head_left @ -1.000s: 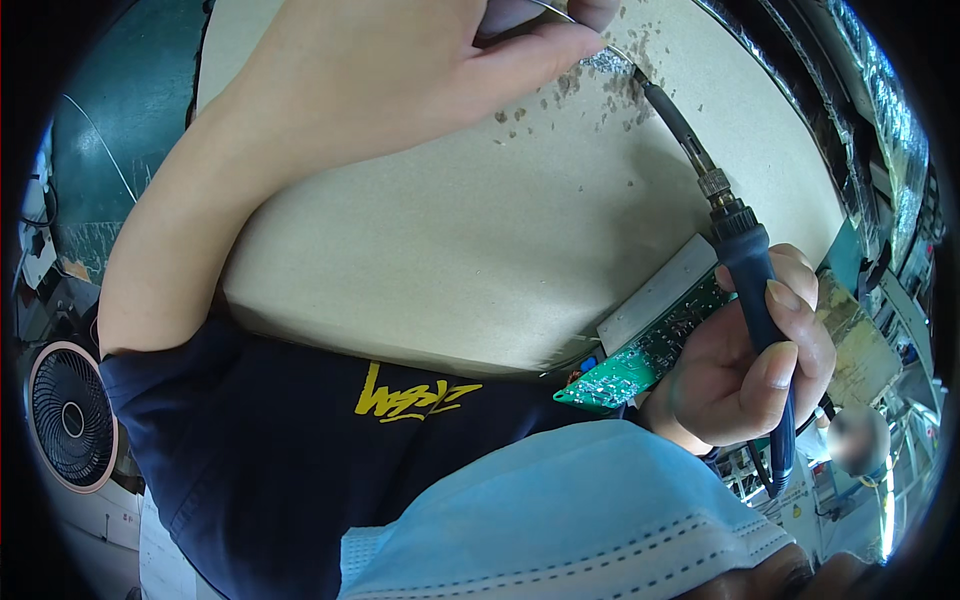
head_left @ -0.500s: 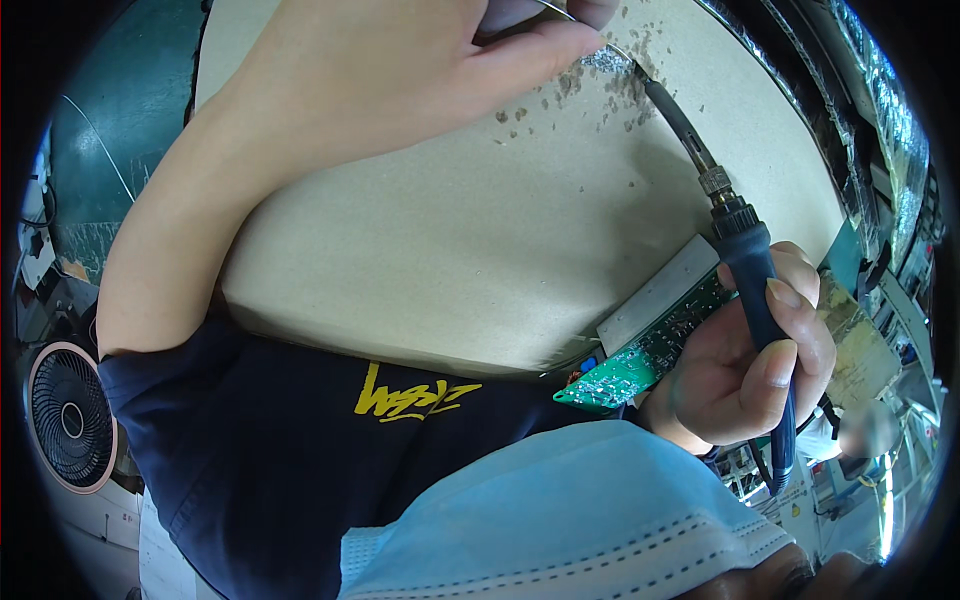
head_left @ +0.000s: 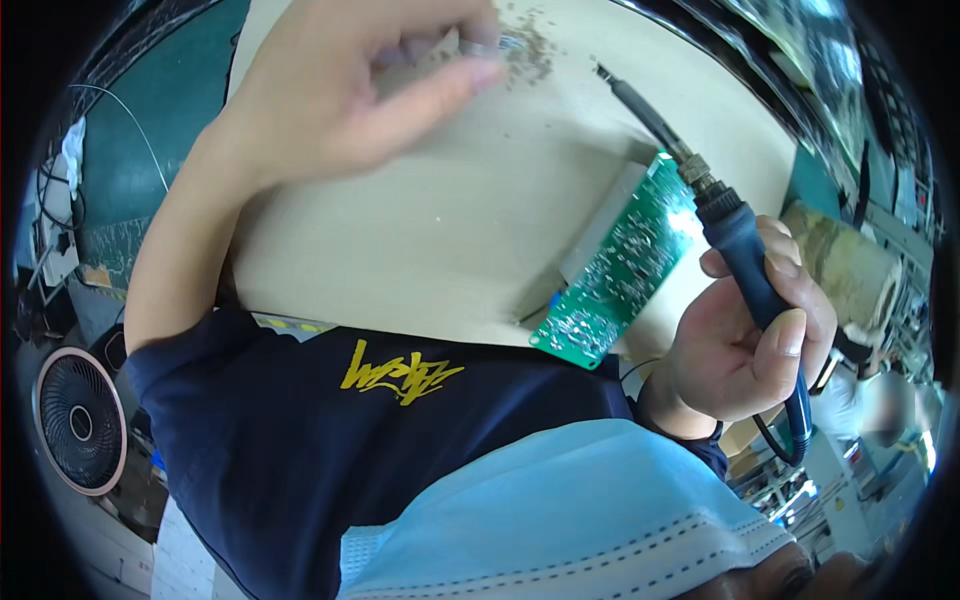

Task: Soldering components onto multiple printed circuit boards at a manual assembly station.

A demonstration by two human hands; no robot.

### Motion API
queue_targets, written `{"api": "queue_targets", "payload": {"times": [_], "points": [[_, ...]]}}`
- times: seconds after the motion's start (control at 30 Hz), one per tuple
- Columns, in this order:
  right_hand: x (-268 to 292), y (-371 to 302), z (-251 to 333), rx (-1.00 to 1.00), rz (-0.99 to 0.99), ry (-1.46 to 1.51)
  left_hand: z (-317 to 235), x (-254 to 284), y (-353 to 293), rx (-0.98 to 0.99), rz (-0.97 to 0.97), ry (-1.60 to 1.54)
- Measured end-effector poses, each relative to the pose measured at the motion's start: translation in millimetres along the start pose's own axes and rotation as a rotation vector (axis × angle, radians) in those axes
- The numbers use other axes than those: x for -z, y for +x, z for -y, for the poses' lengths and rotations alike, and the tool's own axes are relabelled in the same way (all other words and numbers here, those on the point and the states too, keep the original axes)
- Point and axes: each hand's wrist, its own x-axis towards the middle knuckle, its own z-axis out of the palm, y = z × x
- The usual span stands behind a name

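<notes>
My right hand is closed around the dark blue handle of a soldering iron. The iron points up and left, its dark tip raised over the pale work surface. Left of the handle, a green circuit board lies tilted, its soldered side showing, with a flat grey metal piece along its left edge. My left hand is over the far part of the surface, smeared by motion, with its thumb pointing right. Whether anything is in its fingers is unclear. Close by are scattered brown specks.
A round fan stands at the lower left. Dark green surface stretches past the left edge of the work surface. Shiny wrapped edging runs along the far right. A worn beige roll and a person are at the right.
My left hand has moved left, and the wire seen in it before is no longer distinct. The iron's tip has lifted away from the specks. More of the circuit board shows.
</notes>
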Motion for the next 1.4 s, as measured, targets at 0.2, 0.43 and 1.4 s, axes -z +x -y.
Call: {"api": "queue_targets", "payload": {"times": [0.2,0.43,1.4], "points": [[35,-35,12,0.036,-0.047,0.010,-47,-41,-20,-0.421,0.272,0.019],[32,-57,-20,0.109,-0.147,0.118,-42,-87,-21,-0.513,0.231,0.236],[9,-80,-32,0.507,-0.241,-0.222,-11,-75,18,-0.439,-0.333,-0.173]]}}
